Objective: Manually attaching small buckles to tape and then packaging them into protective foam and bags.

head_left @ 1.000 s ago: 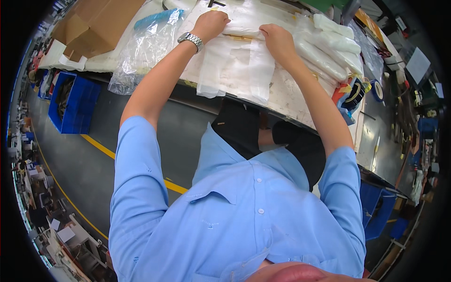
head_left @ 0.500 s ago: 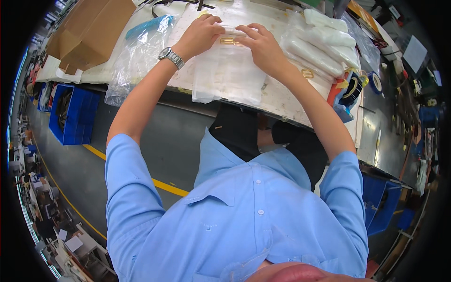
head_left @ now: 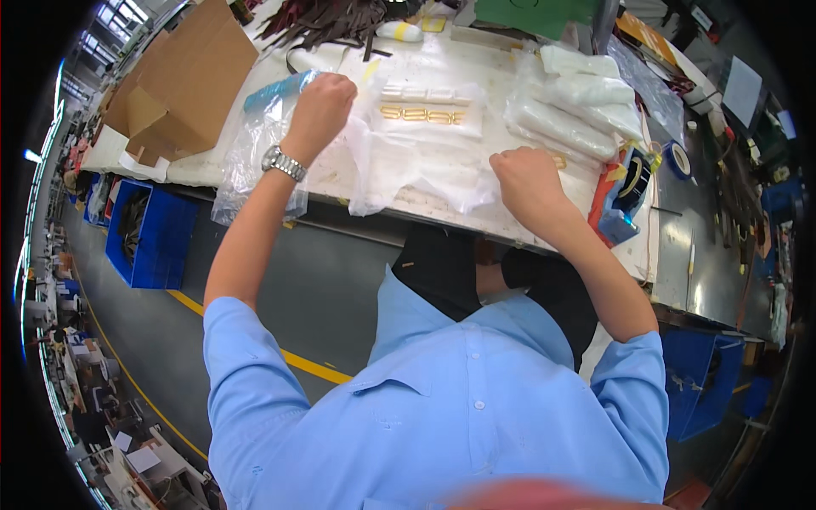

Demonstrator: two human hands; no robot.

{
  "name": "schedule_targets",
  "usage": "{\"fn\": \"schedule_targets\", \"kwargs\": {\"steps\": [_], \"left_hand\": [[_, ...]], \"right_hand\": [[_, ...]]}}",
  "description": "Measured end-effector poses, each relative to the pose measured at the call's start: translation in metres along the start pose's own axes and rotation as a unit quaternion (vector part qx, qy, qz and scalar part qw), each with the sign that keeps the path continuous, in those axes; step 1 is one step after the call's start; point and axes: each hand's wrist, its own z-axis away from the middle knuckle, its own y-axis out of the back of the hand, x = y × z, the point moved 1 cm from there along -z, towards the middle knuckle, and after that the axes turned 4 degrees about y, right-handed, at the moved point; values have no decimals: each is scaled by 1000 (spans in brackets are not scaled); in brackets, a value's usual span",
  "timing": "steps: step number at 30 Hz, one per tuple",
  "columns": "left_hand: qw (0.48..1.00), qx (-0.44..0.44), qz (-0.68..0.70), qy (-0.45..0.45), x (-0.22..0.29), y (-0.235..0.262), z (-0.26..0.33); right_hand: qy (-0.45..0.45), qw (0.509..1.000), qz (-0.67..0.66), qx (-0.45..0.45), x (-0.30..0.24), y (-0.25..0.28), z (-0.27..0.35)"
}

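A thin translucent white sheet (head_left: 399, 174) lies spread on the table in front of me. Gold metal buckles (head_left: 421, 114) are lined up in a row on its far part. Left of the sheet, my left hand (head_left: 325, 109) is closed, beside a clear plastic bag (head_left: 255, 174) with a blue strip. My right hand (head_left: 530, 180) is closed as well, near the sheet's right edge, partly covering a loose gold buckle (head_left: 558, 160). Whatever the fingers of either hand may hold is hidden.
An open cardboard box (head_left: 183, 81) stands at the left. White wrapped bundles (head_left: 569, 98) lie to the right, near a tape dispenser (head_left: 619, 200) and a roll of blue tape (head_left: 677, 159). Dark strips (head_left: 340, 21) are heaped at the back. A blue bin (head_left: 149, 238) stands below the table.
Both hands have moved apart from the folded sheet, the left to the left, the right to the right and nearer me. More of the buckle row now shows.
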Motion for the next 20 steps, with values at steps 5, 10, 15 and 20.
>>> {"fn": "schedule_targets", "kwargs": {"steps": [5,10,15,20], "left_hand": [[995,-61,76,1,61,-31,-13],[988,-87,-5,129,22,-73,8],[974,-54,-132,178,30,-73,11],[922,-186,-88,329,56,-62,4]], "right_hand": [[240,937,-24,254,-12,22,-23],[199,971,9,136,1,-27,-16],[182,970,-82,136,19,-53,-15],[138,976,-115,123,24,-67,-18]]}}
